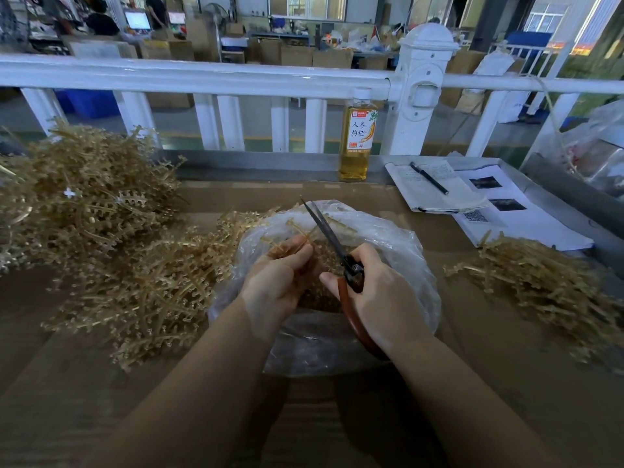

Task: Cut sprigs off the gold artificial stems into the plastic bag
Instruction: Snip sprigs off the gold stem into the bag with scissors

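My left hand (pixel 282 276) pinches a gold artificial stem (pixel 297 229) over the mouth of a clear plastic bag (pixel 405 251). My right hand (pixel 381 295) grips red-handled scissors (pixel 326 231); their blades point up and away, nearly closed, right beside the stem. Cut gold sprigs (pixel 324 295) lie inside the bag under both hands. A big heap of uncut gold stems (pixel 101 214) covers the table's left side.
A smaller gold pile (pixel 540 282) lies at the right. A bottle of yellow drink (pixel 358 136) stands at the table's far edge by a white railing (pixel 202 76). A notebook with a pen (pixel 429 179) and printed sheets (pixel 513 217) sit at the back right.
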`<state>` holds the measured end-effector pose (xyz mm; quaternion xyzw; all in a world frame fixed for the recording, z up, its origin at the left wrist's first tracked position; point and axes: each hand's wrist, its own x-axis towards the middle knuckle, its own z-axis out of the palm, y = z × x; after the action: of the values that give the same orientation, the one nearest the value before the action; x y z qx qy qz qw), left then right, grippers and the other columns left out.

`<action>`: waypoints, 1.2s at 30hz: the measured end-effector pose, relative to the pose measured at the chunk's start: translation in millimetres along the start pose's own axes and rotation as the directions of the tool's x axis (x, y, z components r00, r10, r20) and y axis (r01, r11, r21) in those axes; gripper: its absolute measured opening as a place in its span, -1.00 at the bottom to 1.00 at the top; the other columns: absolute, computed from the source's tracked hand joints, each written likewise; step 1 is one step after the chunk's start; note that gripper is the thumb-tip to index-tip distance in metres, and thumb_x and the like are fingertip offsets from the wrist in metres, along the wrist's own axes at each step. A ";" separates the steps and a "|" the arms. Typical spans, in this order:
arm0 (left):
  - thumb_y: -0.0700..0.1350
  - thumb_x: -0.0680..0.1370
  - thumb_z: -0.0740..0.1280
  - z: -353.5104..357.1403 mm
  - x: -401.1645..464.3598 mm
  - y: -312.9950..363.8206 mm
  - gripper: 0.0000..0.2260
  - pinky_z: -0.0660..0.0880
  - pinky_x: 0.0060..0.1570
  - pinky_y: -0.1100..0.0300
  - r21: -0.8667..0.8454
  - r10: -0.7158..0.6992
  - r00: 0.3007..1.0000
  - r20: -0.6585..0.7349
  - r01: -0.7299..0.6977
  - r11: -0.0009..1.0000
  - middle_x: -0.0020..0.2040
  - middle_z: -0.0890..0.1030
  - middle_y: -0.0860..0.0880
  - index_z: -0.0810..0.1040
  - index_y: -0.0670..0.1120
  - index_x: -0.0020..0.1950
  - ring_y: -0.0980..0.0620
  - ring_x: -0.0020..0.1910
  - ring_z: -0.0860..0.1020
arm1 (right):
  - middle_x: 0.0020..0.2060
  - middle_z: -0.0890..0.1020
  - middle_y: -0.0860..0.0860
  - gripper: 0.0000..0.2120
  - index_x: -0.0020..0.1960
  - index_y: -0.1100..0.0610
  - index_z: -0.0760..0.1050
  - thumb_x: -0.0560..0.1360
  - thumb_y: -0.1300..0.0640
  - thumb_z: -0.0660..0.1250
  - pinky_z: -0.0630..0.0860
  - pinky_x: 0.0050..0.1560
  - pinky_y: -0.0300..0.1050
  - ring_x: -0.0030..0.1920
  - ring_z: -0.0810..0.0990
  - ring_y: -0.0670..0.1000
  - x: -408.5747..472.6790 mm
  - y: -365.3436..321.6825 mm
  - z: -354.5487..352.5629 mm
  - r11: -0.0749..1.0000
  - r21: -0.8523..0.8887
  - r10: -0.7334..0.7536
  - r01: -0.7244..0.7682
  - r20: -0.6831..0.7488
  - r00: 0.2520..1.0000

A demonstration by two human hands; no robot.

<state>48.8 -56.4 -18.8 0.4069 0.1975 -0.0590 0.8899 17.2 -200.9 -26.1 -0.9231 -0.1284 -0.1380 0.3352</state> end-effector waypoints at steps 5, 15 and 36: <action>-0.34 0.51 0.32 3.3 5.2 0.0 -0.76 0.60 -0.38 0.25 -0.107 -0.012 0.999 -0.036 0.008 0.994 -0.18 0.59 -0.11 0.51 -0.19 0.16 0.01 -0.26 0.58 | -0.17 0.55 -0.10 -0.68 -0.01 -0.06 0.30 0.47 -0.24 0.30 0.27 -0.29 -0.42 -0.15 0.51 -0.11 -2.7 -1.9 0.0 0.998 -0.060 -0.028 0.030 0.039 0.999; -0.35 0.55 0.24 3.0 8.3 -1.1 -0.81 0.56 -0.20 0.22 -0.132 0.041 0.999 -0.028 -0.045 0.990 -0.09 0.61 -0.11 0.54 -0.19 0.11 0.00 -0.15 0.60 | -0.06 0.54 -0.05 -0.59 0.12 -0.02 0.32 0.47 -0.29 0.27 0.38 -0.10 -0.18 -0.01 0.51 -0.04 -2.8 -0.5 2.8 0.990 -0.129 -0.049 0.059 0.083 0.995; -0.41 0.50 0.27 0.3 8.2 -8.7 -0.65 0.55 -0.43 0.26 -0.122 0.090 0.996 -0.023 -0.092 0.988 -0.18 0.61 -0.15 0.44 -0.30 0.29 0.03 -0.38 0.65 | -0.11 0.56 -0.02 -0.64 0.05 -0.01 0.27 0.51 -0.27 0.22 0.47 -0.12 -0.14 -0.09 0.55 0.00 2.5 1.6 4.1 0.985 -0.158 -0.058 0.074 0.105 0.993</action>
<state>54.1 -61.9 -28.0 0.3604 0.1898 -0.0022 0.9133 20.8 -199.0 -29.3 -0.9482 -0.1639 -0.1124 0.2477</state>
